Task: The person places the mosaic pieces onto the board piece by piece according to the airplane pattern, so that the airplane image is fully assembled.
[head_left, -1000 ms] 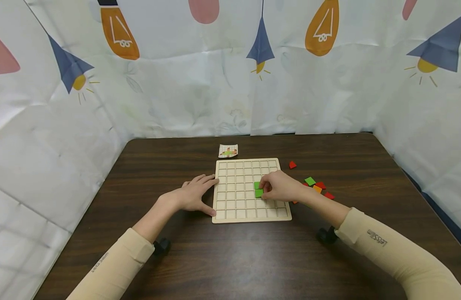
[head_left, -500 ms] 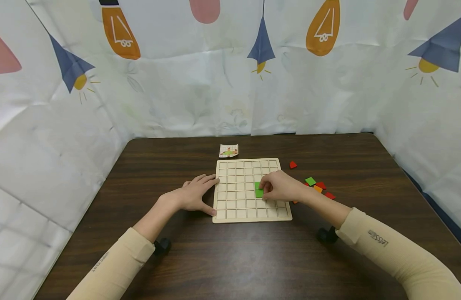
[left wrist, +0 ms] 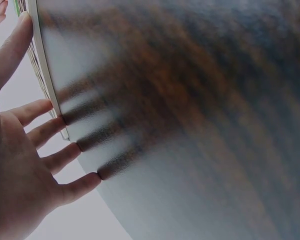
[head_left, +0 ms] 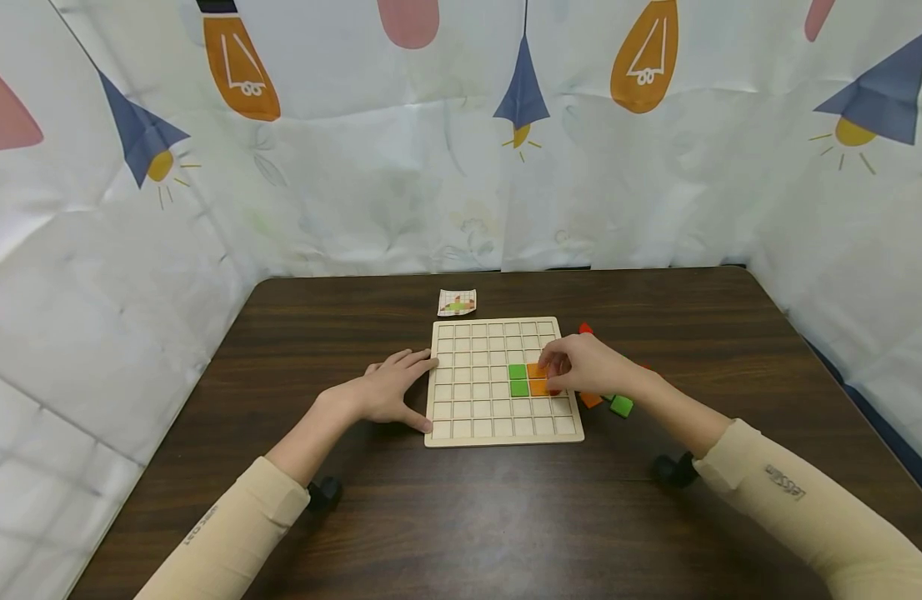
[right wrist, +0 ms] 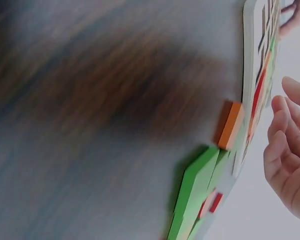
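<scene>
On a dark wood-grain table (head_left: 461,517), a pale gridded board (head_left: 479,390) lies flat between a person's two hands; clock positions are taken from the board's middle, with 12 o'clock at the table's far edge. The left hand (head_left: 386,393), at 9 o'clock, spreads its fingers and thumb wide and grasps nothing, the thumb and nearest fingertips touching the board's side. From 3 o'clock, the right hand (head_left: 592,367) reaches over the board, its fingers bent and their tips close to the thumb; whether they grip a piece cannot be told. Just toward 3 o'clock from the middle, two green tiles (head_left: 518,388) sit one above the other in the grid, beside two orange tiles (head_left: 537,387). A red piece (right wrist: 259,92) lies next to the orange ones, partly hidden under the right hand. Off the board, a loose orange piece (head_left: 590,400) and a loose green piece (head_left: 622,406) rest between 3 and 4 o'clock, and another red piece (head_left: 585,328) at 2. A small patterned card (head_left: 457,302) lies at 11 o'clock. Beyond, at 12, hangs a white curtain (head_left: 356,192) printed with lamps and bulbs.
</scene>
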